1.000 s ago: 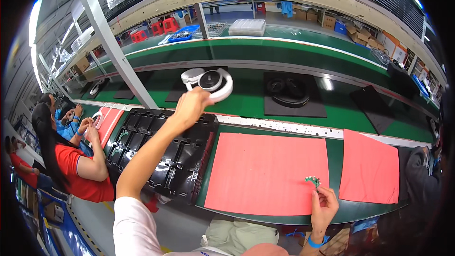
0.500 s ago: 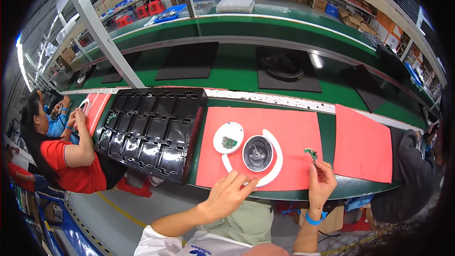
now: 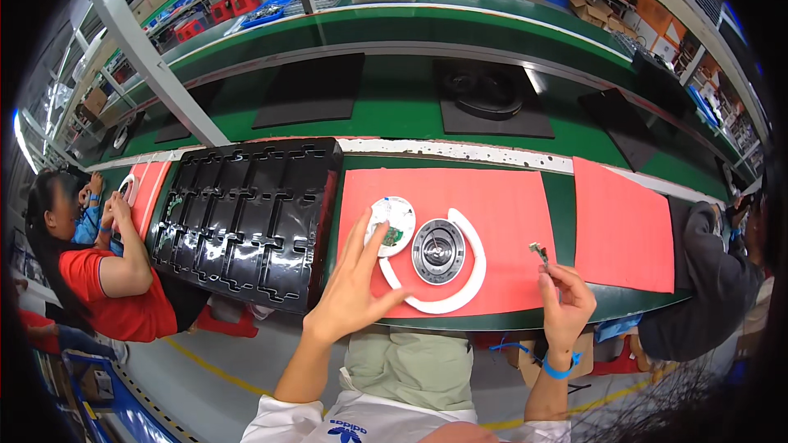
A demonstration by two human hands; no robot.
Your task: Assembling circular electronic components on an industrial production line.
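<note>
My left hand [image 3: 349,289] is open, its fingers spread, with the fingertips at the left edge of a white disc [image 3: 397,212]. Whether they touch it I cannot tell. A small green circuit board [image 3: 393,236] lies on that disc. My right hand [image 3: 568,299] pinches another small green circuit board [image 3: 538,251] between thumb and fingers, held up over the right edge of the pink mat [image 3: 517,205]. Between the hands sits a round dark part with a grey rim [image 3: 438,253]. A white curved band [image 3: 472,287] bends around its right and lower sides.
A stack of black moulded trays [image 3: 246,213] stands left of the mat. Another pink mat [image 3: 624,230] lies to the right. Beyond the bench, black pads [image 3: 308,90] rest on a green surface. A person in red [image 3: 123,279] works at the left; a dark sleeve [image 3: 694,295] shows at the right.
My left hand has moved left and up from the front of the white band to the white disc, its fingers opening. My right hand still holds the small circuit board.
</note>
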